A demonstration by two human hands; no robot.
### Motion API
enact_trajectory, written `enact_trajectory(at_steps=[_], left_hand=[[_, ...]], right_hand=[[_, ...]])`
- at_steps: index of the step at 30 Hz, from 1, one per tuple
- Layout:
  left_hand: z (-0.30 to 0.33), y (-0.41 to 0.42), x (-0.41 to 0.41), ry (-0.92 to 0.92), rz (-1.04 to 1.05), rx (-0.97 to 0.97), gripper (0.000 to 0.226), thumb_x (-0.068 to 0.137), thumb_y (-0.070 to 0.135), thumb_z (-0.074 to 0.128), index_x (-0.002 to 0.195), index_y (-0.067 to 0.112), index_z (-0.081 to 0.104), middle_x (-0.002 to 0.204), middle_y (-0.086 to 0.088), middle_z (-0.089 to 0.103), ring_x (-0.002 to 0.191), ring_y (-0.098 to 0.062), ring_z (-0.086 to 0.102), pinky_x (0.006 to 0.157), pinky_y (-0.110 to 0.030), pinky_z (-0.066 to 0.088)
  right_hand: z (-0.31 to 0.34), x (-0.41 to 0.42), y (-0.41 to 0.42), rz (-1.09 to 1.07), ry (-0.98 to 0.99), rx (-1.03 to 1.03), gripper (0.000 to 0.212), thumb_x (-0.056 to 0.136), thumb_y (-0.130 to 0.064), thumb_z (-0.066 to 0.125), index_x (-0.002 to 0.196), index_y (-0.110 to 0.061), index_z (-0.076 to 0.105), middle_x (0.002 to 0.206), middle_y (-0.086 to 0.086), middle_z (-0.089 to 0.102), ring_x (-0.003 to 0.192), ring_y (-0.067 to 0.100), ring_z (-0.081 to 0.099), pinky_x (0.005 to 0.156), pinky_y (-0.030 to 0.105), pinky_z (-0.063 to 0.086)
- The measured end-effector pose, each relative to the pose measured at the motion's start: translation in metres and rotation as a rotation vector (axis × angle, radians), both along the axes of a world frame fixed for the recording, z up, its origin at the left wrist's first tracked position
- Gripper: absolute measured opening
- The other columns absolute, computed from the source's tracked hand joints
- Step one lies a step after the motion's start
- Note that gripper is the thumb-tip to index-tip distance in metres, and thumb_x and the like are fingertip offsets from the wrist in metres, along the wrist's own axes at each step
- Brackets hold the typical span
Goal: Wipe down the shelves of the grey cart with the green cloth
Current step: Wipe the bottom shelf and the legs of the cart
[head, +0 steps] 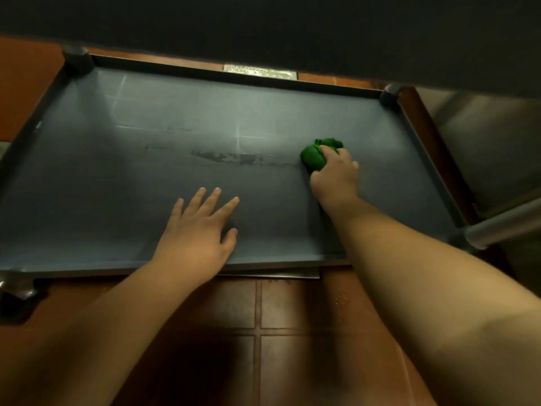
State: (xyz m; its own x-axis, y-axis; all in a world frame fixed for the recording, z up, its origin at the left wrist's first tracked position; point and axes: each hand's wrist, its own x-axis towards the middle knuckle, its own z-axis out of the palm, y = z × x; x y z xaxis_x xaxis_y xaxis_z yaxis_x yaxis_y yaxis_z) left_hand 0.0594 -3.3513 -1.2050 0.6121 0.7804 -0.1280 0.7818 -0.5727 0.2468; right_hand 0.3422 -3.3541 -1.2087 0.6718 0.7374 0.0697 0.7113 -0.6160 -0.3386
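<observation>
The grey cart's low shelf fills the middle of the head view, with a raised dark rim and round corner posts. My right hand grips the bunched green cloth and presses it on the shelf at the right of centre. A wet smear runs leftward from the cloth across the shelf. Near the shelf's front edge my left hand lies flat on the surface with its fingers spread and straight.
A dark upper shelf overhangs the top of the view. Brown floor tiles lie below the shelf's front edge. A metal floor drain shows behind the cart. A steel cabinet stands to the right.
</observation>
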Motion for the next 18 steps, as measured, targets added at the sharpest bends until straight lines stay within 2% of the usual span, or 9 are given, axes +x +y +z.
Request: enact_trajectory(at_steps=[5, 9, 14, 18], left_hand=[[0.008, -0.028, 0.056, -0.028, -0.052, -0.041, 0.062, 0.096, 0.049, 0.034, 0.152, 0.041, 0.007, 0.164, 0.001, 0.002, 0.15, -0.021, -0.004, 0.121, -0.045, 0.005], [0.006, -0.042, 0.093, -0.042, -0.088, -0.046, 0.063, 0.097, 0.047, 0.035, 0.152, 0.041, 0.006, 0.163, 0.003, 0.0, 0.15, -0.019, -0.006, 0.121, -0.045, 0.003], [-0.002, -0.045, 0.121, 0.005, -0.078, -0.037, 0.064, 0.095, 0.049, 0.036, 0.152, 0.041, 0.008, 0.164, 0.001, 0.003, 0.15, -0.022, -0.002, 0.121, -0.047, 0.007], [0.0, -0.047, 0.121, 0.018, -0.003, -0.046, 0.062, 0.095, 0.048, 0.036, 0.152, 0.038, 0.011, 0.163, -0.001, 0.005, 0.15, -0.024, 0.001, 0.12, -0.049, 0.008]], right_hand=[[0.005, 0.026, -0.008, 0.042, -0.024, -0.071, 0.061, 0.088, -0.016, 0.054, 0.147, -0.029, 0.043, 0.149, 0.008, 0.036, 0.126, 0.039, 0.041, 0.109, 0.041, 0.034], [0.006, 0.091, -0.044, -0.066, -0.05, -0.098, 0.061, 0.09, -0.017, 0.055, 0.148, -0.031, 0.042, 0.15, 0.008, 0.035, 0.129, 0.043, 0.038, 0.11, 0.048, 0.035], [0.013, 0.163, -0.1, -0.233, -0.097, -0.114, 0.059, 0.092, -0.02, 0.055, 0.148, -0.027, 0.041, 0.145, 0.016, 0.037, 0.12, 0.046, 0.043, 0.105, 0.046, 0.037], [0.008, 0.181, -0.115, -0.197, -0.104, -0.11, 0.062, 0.088, -0.017, 0.057, 0.148, -0.023, 0.041, 0.143, 0.02, 0.037, 0.116, 0.05, 0.045, 0.105, 0.047, 0.037]])
